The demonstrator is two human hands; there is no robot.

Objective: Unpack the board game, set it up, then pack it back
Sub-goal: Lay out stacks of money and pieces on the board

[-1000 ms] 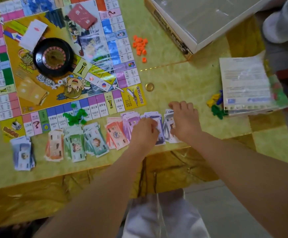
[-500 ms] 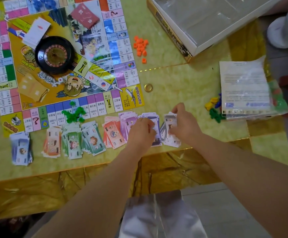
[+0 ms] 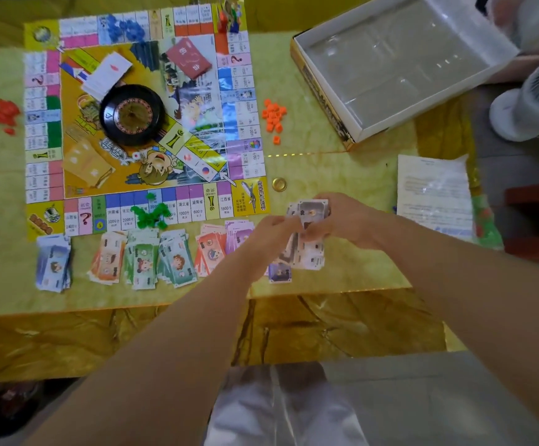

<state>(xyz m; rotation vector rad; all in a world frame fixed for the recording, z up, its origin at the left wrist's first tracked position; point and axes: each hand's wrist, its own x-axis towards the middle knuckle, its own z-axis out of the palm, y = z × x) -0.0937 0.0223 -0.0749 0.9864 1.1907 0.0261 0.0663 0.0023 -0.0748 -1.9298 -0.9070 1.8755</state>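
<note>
The game board [image 3: 146,123] lies open on the green table [image 3: 342,272], with a black roulette wheel [image 3: 131,115] and card decks on it. Piles of play money [image 3: 142,259] line the table's front edge. My right hand [image 3: 345,220] grips a stack of grey-white notes [image 3: 311,210] lifted off the rightmost pile [image 3: 310,259]. My left hand [image 3: 273,233] pinches the same stack from the left. The open game box [image 3: 390,69] sits at the back right.
Orange cubes [image 3: 274,115] lie right of the board, red pieces [image 3: 2,114] left of it, green houses [image 3: 150,215] on its front edge. A gold coin [image 3: 278,184] sits near the corner. A rules sheet in a bag [image 3: 434,194] and a white fan [image 3: 532,101] are at the right.
My right hand curled round the rightmost notes and lifted a stack up from the pile. My left hand moved right to meet it. The camera view pulled back.
</note>
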